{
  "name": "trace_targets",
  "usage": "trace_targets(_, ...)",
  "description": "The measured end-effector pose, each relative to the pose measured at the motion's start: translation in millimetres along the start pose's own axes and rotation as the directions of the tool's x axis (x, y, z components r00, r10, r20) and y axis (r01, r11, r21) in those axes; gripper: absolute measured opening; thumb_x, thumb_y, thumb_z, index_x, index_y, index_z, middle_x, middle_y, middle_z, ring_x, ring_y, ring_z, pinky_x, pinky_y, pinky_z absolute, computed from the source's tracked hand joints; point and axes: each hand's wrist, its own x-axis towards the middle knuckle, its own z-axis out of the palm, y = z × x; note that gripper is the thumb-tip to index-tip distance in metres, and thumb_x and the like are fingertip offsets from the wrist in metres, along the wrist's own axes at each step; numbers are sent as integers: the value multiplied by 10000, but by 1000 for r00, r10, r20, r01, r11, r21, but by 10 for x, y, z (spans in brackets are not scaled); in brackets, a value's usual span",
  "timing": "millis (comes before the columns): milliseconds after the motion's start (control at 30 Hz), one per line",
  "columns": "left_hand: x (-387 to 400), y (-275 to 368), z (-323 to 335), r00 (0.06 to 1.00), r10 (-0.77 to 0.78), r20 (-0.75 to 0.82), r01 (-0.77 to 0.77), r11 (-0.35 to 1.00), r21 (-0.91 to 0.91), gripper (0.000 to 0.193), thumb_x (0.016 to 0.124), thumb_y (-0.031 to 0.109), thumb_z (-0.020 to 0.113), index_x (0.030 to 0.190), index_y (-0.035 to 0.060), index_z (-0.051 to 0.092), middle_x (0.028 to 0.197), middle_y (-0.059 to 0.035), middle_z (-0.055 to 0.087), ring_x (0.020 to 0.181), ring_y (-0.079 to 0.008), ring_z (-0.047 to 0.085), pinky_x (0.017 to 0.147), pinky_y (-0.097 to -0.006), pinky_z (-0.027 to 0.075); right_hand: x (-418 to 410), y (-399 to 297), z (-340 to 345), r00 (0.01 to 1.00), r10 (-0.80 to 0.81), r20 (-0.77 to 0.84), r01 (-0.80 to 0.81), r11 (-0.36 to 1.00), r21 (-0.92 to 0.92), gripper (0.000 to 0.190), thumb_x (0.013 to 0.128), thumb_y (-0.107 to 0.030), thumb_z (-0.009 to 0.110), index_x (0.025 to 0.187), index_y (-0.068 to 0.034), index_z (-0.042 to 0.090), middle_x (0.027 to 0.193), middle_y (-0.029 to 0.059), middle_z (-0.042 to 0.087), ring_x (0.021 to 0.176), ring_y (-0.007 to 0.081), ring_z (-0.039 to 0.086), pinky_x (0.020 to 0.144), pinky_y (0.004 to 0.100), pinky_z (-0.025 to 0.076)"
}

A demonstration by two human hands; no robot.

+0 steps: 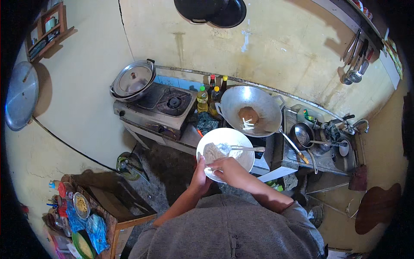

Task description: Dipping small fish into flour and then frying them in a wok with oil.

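My left hand (201,178) grips the near left rim of a white bowl (245,137), held up in front of my body. White flour-like powder (240,152) coats the inside, with a clumpier, pinkish-beige heap (212,152) on the left. A metal spoon (247,148) lies in the bowl, its handle pointing right over the rim. Over the near side of the bowl, my right hand (231,171) reaches in with bent fingers at the heap; whether they pinch anything is unclear. Just beyond stands a large metal wok (265,113) with brownish liquid at its bottom.
A gas stove (152,111) with a lidded pot (132,79) stands left, several bottles (202,98) beside the wok. A long-handled turner (294,145) crosses toward the sink (351,158), which holds pans. Lower left, a wooden table (111,223) carries bowls and bags.
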Motion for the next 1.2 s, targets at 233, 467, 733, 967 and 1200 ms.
trace_targets(233, 81, -26, 45, 992, -85, -94, 79, 995, -59, 560, 916, 467, 207, 1288, 53, 275, 1213, -132, 441, 1086, -258, 469, 910, -385, 391, 52, 12, -54, 993, 112, 29, -108, 988, -113, 249, 718, -113, 591, 960, -59, 617, 784, 203, 607, 777, 371, 583, 744, 406, 451)
trace_targets(467, 259, -32, 23, 995, -73, -71, 68, 995, -70, 577, 912, 487, 180, 1290, 65, 287, 1229, -125, 433, 1107, -257, 455, 936, -384, 366, 178, 195, -24, 996, 88, -14, -89, 994, -65, 166, 697, -112, 583, 831, -21, 620, 729, 200, 602, 742, 361, 586, 709, 431, 452)
trace_targets(733, 408, -120, 31, 995, -72, -65, 71, 997, -13, 606, 899, 516, 188, 1294, 67, 286, 1237, -123, 430, 1120, -259, 443, 939, -394, 363, 328, 445, -184, 995, 74, 66, -68, 994, -90, 239, 704, -132, 586, 914, -24, 627, 786, 216, 605, 753, 360, 591, 719, 386, 463)
trace_targets(967, 508, -112, 83, 994, -55, -98, 52, 998, -25, 616, 899, 515, 185, 1295, 52, 273, 1235, -140, 426, 1130, -274, 435, 947, -401, 357, 331, 478, -187, 993, 62, 97, -52, 993, -107, 251, 717, -167, 569, 901, -3, 616, 814, 212, 600, 758, 368, 581, 710, 410, 453)
trace_targets(1200, 485, -139, 82, 983, -144, -114, 146, 989, 5, 628, 894, 524, 186, 1307, 56, 255, 1272, -139, 389, 1157, -276, 408, 961, -407, 344, 379, 617, -176, 989, 74, 126, -58, 990, -125, 227, 738, -201, 535, 773, 17, 589, 761, 233, 584, 753, 388, 566, 701, 453, 430)
